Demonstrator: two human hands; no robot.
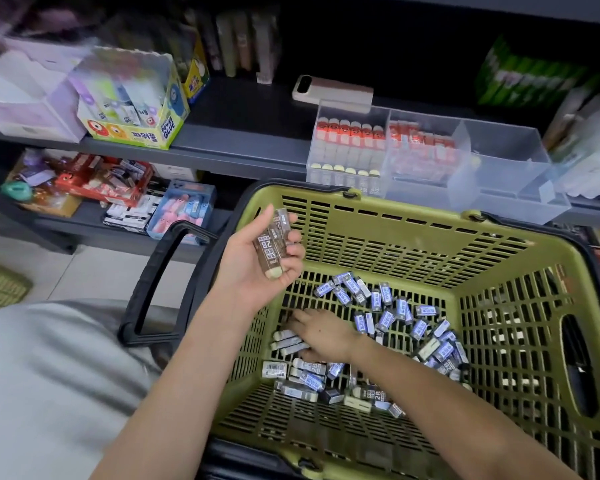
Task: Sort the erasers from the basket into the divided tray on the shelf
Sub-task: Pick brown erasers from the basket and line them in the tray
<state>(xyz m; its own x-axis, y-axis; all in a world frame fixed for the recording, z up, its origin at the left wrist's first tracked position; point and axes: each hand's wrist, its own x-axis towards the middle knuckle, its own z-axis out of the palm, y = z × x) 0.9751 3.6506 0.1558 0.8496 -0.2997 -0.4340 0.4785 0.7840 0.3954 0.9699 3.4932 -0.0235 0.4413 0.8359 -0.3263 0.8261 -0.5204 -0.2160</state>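
**Step in hand:** I judge this to be the gathering half of the cycle, picking one kind out of the basket, with nothing yet going to the shelf

**Left hand**: raised over the basket's left rim, palm up, with fingers and thumb curled round a small stack of brown-sleeved erasers marked 2B. The grasp looks secure

**Right hand**: down on the basket floor close to the left wall, palm down, fingers lying over a few loose erasers. The spot is blurred, so I cannot tell whether it has pinched one or only touches them

**Stock in basket:** blue-sleeved erasers are scattered from the middle of the floor toward the right wall. A mixed heap lies nearer the front wall. So many are unsorted that I judge the task well short of done

**Divided tray**: clear plastic, at the front edge of the shelf, just behind the basket's far rim. The left compartment holds upright rows of red-and-white erasers, with a front row of dark-sleeved ones. The next compartment holds red ones packed loosely. In the right-hand compartments I can make out nothing

**Next move, in my judgement:** the right hand must close on one brown piece without dragging up its neighbours and pass it to the left hand's stack. The stack then has to clear the far rim to reach the tray. The risk I see is the stack fanning out and spilling as it grows
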